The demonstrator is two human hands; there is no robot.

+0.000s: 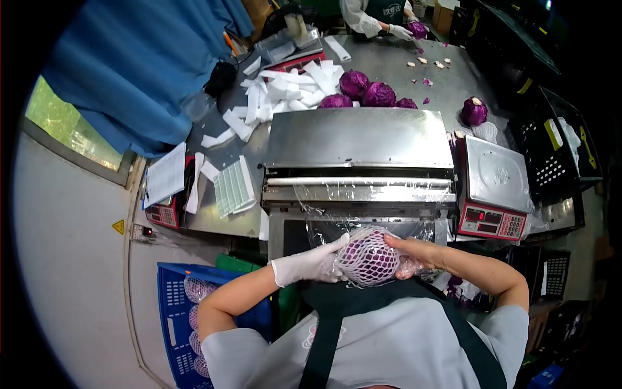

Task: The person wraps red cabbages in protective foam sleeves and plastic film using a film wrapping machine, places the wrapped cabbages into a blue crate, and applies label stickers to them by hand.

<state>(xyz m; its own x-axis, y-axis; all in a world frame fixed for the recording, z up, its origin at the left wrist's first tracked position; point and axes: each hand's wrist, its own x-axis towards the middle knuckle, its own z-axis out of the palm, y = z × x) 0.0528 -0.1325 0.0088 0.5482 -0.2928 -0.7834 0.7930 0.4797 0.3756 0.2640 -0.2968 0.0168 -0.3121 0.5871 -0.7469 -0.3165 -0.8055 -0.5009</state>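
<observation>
A purple cabbage in a white foam net [369,259] is held close to my body, in front of the film wrapping machine [359,139]. My left hand [312,260], in a white glove, grips its left side. On the right side, my bare right hand [414,253] is closed round it with the thumb on top; some bunched clear film shows under those fingers. Clear film [337,227] stretches from the machine's roller [359,182] down to the cabbage. How far the film goes round the cabbage I cannot tell.
Purple cabbages [378,94] and white foam strips [285,87] lie behind the machine. Red scales [494,220] stand to the right. Lower left, a blue crate [170,324] holds netted cabbages. Across the table, a co-worker's gloved hand [400,32] is by another cabbage.
</observation>
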